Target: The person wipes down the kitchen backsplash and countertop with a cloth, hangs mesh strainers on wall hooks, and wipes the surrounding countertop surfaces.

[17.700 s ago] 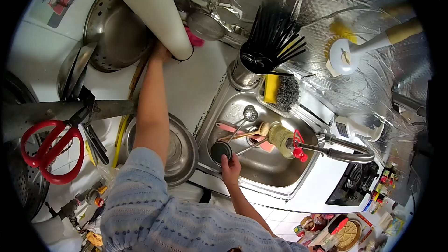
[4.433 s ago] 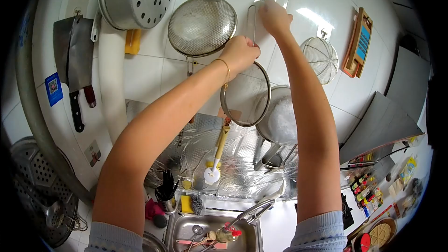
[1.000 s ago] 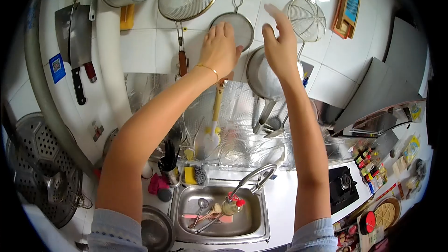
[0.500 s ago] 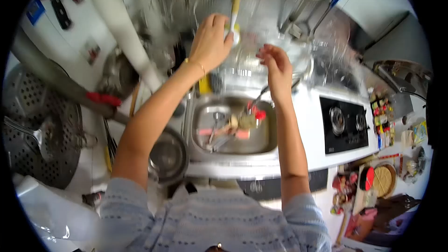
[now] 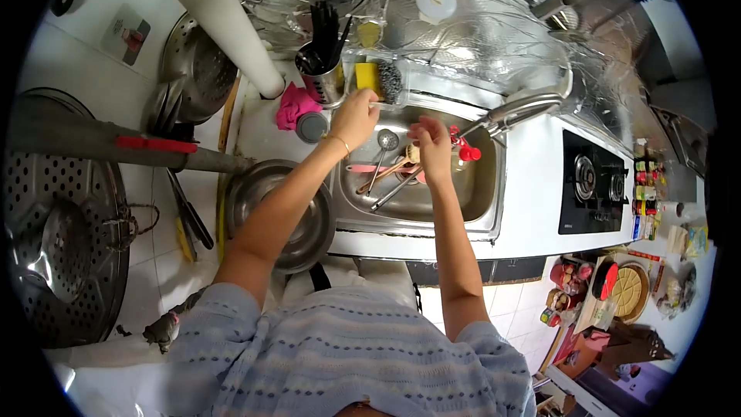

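Observation:
My left hand is over the sink's back left edge, close to the yellow sponge and grey scrubber. Its fingers curl loosely, and nothing shows in them. Above the middle of the sink is my right hand, with bent fingers slightly apart and no object visible in them. Below the hands lie a slotted ladle, a pink-handled utensil and a wooden-handled utensil; my right hand partly hides this pile. The metal faucet with a red nozzle is right of that hand.
Left of the sink are a metal bowl, a grey lid, a pink cloth and a metal holder of black utensils. A black stove is at right. A white pipe slants down at left.
Both hands have come down toward the sink. My left hand has moved away from the white-and-yellow handled item on the back wall. The view has tilted and become sharper.

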Demonstrator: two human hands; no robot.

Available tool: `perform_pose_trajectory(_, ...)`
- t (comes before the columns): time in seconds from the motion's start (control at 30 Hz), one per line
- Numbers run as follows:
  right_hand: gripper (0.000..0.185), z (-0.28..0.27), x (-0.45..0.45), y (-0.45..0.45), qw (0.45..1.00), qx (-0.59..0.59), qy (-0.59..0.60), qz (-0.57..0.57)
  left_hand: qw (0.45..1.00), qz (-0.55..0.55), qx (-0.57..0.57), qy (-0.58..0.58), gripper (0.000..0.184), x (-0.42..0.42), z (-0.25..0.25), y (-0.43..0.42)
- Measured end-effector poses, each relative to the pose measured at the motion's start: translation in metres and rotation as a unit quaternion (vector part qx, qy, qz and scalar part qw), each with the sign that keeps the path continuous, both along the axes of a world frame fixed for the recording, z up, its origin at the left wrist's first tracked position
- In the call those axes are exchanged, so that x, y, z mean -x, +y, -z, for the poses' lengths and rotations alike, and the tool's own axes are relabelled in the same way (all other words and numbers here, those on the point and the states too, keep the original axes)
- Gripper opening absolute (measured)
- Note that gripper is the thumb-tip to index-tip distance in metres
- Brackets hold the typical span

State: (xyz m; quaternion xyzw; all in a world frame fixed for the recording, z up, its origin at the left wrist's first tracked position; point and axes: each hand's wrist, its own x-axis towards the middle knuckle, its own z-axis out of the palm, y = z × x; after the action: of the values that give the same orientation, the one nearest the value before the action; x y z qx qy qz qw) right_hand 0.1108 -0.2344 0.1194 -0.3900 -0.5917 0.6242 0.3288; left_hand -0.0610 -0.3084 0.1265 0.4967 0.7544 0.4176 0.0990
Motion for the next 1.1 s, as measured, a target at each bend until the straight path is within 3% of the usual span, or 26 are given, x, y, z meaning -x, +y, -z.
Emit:
perform_pose_trajectory(0.1, 0.026, 0.047, 0.01, 0.001, 0.999, 0.012, -0.047, -0.009, 0.994, -0.019, 0.036, -0.1, 0.017, 0.004, 0.029, -0.013)
perform_pose_trajectory(0.17, 0.03, 0.062, 0.016, 0.004, 0.995, 0.073, -0.062, -0.006, 0.98, -0.14, 0.029, -0.139, 0.019, 0.015, 0.044, -0.025)
perform_pose_trajectory(0.27, 0.038, 0.072, 0.034, 0.016, 0.986, 0.137, -0.096, -0.014, 0.956, -0.274, -0.071, -0.081, 0.038, 0.039, 0.049, -0.036)
perform_pose_trajectory(0.3, 0.051, 0.075, 0.042, 0.02, 0.985, 0.144, -0.093, -0.023, 0.948, -0.301, -0.015, -0.1, 0.049, 0.05, 0.049, -0.037)
perform_pose_trajectory(0.4, 0.064, 0.081, 0.068, 0.035, 0.968, 0.243, -0.066, -0.01, 0.957, -0.286, -0.036, -0.044, 0.062, 0.069, 0.047, -0.027)
perform_pose_trajectory(0.43, 0.058, 0.085, 0.073, 0.041, 0.966, 0.25, -0.058, -0.022, 0.965, -0.25, -0.004, -0.075, 0.085, 0.074, 0.041, -0.022)
perform_pose_trajectory(0.47, 0.058, 0.088, 0.078, 0.044, 0.965, 0.254, -0.061, -0.022, 0.965, -0.252, 0.0, -0.078, 0.085, 0.077, 0.041, -0.016)
perform_pose_trajectory(0.53, 0.043, 0.096, 0.08, 0.048, 0.957, 0.29, -0.005, -0.004, 0.952, -0.218, -0.077, -0.2, 0.102, 0.08, 0.048, -0.006)
perform_pose_trajectory(0.57, 0.031, 0.102, 0.082, 0.052, 0.962, 0.272, 0.009, -0.015, 0.952, -0.199, -0.12, -0.2, 0.109, 0.085, 0.057, -0.003)
perform_pose_trajectory(0.6, 0.031, 0.105, 0.079, 0.054, 0.963, 0.271, 0.006, -0.012, 0.949, -0.197, -0.167, -0.182, 0.105, 0.087, 0.064, 0.0)
perform_pose_trajectory(0.67, 0.023, 0.097, 0.076, 0.052, 0.962, 0.272, 0.014, 0.023, 0.952, -0.187, -0.159, -0.185, 0.103, 0.089, 0.065, 0.001)
perform_pose_trajectory(0.83, 0.049, 0.09, 0.052, 0.041, 0.963, 0.259, 0.077, 0.018, 0.952, -0.193, -0.178, -0.159, 0.1, 0.086, 0.076, 0.009)
perform_pose_trajectory(0.97, 0.054, 0.098, 0.027, 0.026, 0.951, 0.275, 0.137, 0.032, 0.951, -0.166, -0.182, -0.188, 0.096, 0.077, 0.077, 0.02)
perform_pose_trajectory(1.07, 0.053, 0.103, 0.014, 0.01, 0.94, 0.3, 0.156, 0.049, 0.956, -0.158, -0.154, -0.191, 0.097, 0.067, 0.069, 0.031)
perform_pose_trajectory(1.1, 0.04, 0.104, 0.011, 0.005, 0.938, 0.302, 0.152, 0.071, 0.958, -0.161, -0.147, -0.189, 0.098, 0.062, 0.066, 0.035)
